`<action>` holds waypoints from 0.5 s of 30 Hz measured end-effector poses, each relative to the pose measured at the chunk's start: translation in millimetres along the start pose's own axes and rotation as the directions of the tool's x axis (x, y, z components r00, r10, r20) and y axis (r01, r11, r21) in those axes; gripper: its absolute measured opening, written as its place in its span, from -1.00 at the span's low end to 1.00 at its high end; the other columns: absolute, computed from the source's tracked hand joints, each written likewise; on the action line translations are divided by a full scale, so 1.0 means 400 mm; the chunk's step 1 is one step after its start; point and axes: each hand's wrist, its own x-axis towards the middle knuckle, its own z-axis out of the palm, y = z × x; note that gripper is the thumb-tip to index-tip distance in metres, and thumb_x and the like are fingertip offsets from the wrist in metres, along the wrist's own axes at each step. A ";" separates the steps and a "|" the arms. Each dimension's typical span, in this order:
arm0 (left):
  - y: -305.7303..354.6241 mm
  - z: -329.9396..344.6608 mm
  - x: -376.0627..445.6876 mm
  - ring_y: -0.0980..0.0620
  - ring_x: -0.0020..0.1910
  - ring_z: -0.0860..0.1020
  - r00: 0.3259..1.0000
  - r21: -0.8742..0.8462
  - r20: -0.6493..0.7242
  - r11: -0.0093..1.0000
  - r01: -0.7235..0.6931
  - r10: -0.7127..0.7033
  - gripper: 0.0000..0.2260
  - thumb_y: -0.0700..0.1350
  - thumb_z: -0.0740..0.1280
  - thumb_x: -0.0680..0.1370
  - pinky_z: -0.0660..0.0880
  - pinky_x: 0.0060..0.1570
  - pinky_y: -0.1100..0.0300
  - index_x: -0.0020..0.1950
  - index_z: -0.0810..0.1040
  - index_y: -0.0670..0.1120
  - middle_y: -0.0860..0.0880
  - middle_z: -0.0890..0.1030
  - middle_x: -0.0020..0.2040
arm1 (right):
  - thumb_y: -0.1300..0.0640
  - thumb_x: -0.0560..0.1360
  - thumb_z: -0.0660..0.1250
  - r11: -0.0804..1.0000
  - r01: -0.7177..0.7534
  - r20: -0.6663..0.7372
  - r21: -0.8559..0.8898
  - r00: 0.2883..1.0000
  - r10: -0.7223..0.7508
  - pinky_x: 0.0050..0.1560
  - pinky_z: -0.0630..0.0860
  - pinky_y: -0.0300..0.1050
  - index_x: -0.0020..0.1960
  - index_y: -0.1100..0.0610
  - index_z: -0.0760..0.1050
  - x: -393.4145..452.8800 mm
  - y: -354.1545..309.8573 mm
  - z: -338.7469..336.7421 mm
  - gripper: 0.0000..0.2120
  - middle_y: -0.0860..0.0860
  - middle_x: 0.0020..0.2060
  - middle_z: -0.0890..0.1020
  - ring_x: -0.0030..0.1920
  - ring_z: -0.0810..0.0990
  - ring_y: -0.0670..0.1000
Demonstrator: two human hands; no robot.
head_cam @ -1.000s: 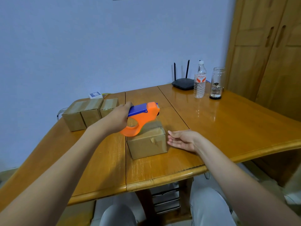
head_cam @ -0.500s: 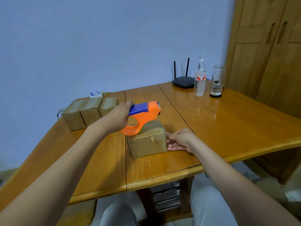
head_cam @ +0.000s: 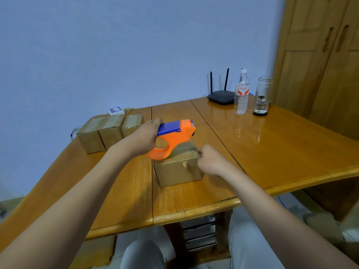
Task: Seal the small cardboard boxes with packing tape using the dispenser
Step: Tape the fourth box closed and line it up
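Your left hand (head_cam: pixel 144 137) wraps its fingers round the orange tape dispenser (head_cam: pixel 172 139), held over the small cardboard box (head_cam: pixel 177 167) near the table's (head_cam: pixel 281 152) front edge. Your right hand (head_cam: pixel 210 162) curls against the box's right top edge; whether it pinches tape, you cannot tell. The box looks light and likely to slide, so brace its side walls.
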 end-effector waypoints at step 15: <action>0.008 -0.011 0.002 -0.03 -0.07 0.49 0.999 -0.001 0.032 1.000 0.012 -0.012 -0.68 -0.36 0.24 0.57 0.33 -0.21 0.22 0.28 0.36 -0.10 -0.14 0.53 0.04 | -0.12 0.36 0.60 0.981 0.154 0.311 -0.115 0.944 -0.112 0.39 0.39 -0.03 0.60 0.04 0.06 0.025 -0.029 -0.096 0.02 -0.02 0.47 0.41 0.45 0.40 0.07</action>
